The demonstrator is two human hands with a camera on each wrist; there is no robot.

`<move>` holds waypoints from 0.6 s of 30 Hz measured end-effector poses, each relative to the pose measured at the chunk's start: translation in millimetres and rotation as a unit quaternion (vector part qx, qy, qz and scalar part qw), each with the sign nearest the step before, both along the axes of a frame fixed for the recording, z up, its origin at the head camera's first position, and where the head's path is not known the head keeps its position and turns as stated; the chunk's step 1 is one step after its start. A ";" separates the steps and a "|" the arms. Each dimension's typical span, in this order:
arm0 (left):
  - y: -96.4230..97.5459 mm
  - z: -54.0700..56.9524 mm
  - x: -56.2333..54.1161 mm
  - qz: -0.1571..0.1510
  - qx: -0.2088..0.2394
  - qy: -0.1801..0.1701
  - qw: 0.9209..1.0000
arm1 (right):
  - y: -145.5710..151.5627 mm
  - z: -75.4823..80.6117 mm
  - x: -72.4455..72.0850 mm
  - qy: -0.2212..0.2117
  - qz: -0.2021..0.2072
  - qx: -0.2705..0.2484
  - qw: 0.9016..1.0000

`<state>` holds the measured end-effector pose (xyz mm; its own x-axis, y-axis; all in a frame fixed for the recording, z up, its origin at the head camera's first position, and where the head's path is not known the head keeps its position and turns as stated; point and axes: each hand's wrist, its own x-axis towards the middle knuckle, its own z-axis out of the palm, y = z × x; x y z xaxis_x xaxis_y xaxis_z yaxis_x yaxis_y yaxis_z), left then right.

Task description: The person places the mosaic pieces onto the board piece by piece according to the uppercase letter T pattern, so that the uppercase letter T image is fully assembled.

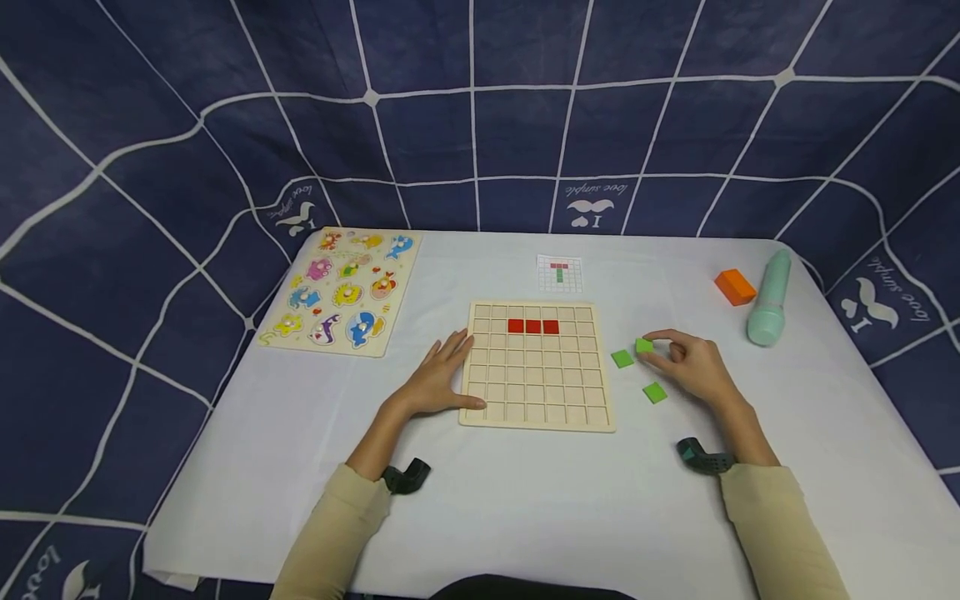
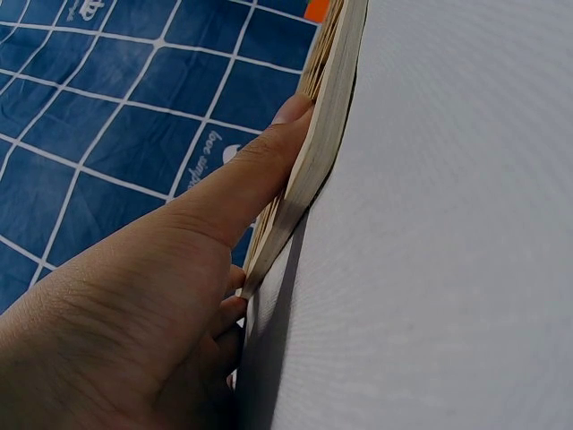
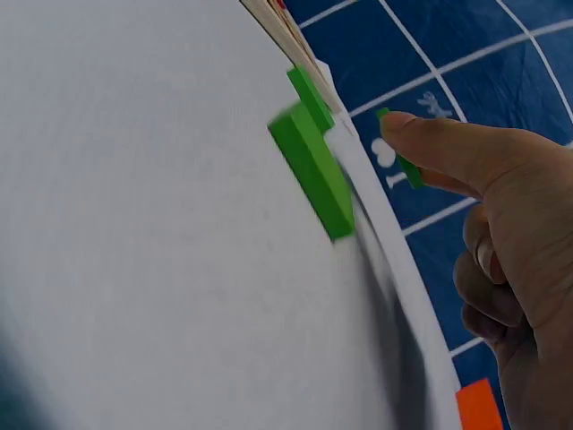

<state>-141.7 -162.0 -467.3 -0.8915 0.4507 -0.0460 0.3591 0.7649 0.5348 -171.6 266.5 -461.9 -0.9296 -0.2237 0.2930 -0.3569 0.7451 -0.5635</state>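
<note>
A wooden grid board (image 1: 536, 367) lies at the middle of the table, with a row of three red square tiles (image 1: 533, 326) in its upper part. My left hand (image 1: 435, 383) rests along the board's left edge, fingers spread, thumb on the near left corner; the left wrist view shows the thumb (image 2: 260, 157) pressing on the rim. Right of the board, my right hand (image 1: 693, 367) pinches a green square tile (image 1: 643, 345) between thumb and forefinger. In the right wrist view that tile (image 3: 407, 161) stands on edge. Two more green tiles, one nearer the board (image 1: 622, 358) and one closer to me (image 1: 655, 392), lie below it.
A small pattern card (image 1: 560, 274) with red and green squares lies behind the board. At the far left is an animal peg puzzle (image 1: 341, 292). An orange block (image 1: 735, 287) and a mint green cylindrical object (image 1: 770, 298) lie at the back right. A dark blue curtain (image 1: 525, 133) surrounds the table.
</note>
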 end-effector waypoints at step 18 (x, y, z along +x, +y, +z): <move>-0.1 0.3 -0.4 -0.001 -0.001 0.000 1.000 | -101.0 14.9 -0.9 0.043 0.062 0.012 0.997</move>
